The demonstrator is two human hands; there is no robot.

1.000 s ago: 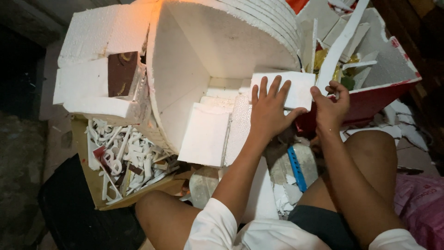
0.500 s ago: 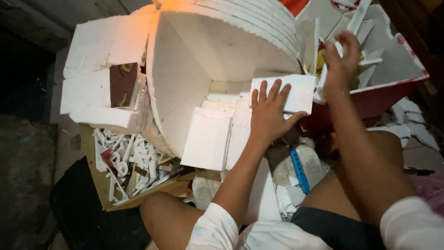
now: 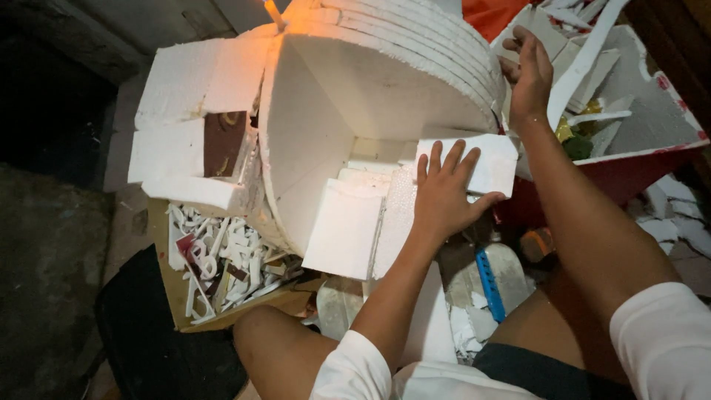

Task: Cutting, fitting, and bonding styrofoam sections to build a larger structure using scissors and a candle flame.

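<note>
My left hand [image 3: 444, 196] lies flat, fingers spread, on a small white foam slab [image 3: 492, 159] at the mouth of a large curved white foam structure [image 3: 385, 81]. Flat foam pieces [image 3: 344, 230] lie under and beside that hand. My right hand [image 3: 529, 74] reaches up past the curved wall's layered edge, fingers apart, touching white foam strips [image 3: 585, 67] in a red-sided box [image 3: 629, 174]. I see nothing gripped in it. My bare knees frame the bottom of the view.
A cardboard tray of small foam offcuts [image 3: 222, 259] sits at the left. Stacked foam blocks with a brown panel [image 3: 222, 141] stand beside the structure. A blue cutter [image 3: 489, 285] lies between my legs. A black object [image 3: 148, 348] is at the lower left.
My right hand has moved from the box's near edge beside my left hand up and away into the box of foam strips. My left hand has stayed on the slab.
</note>
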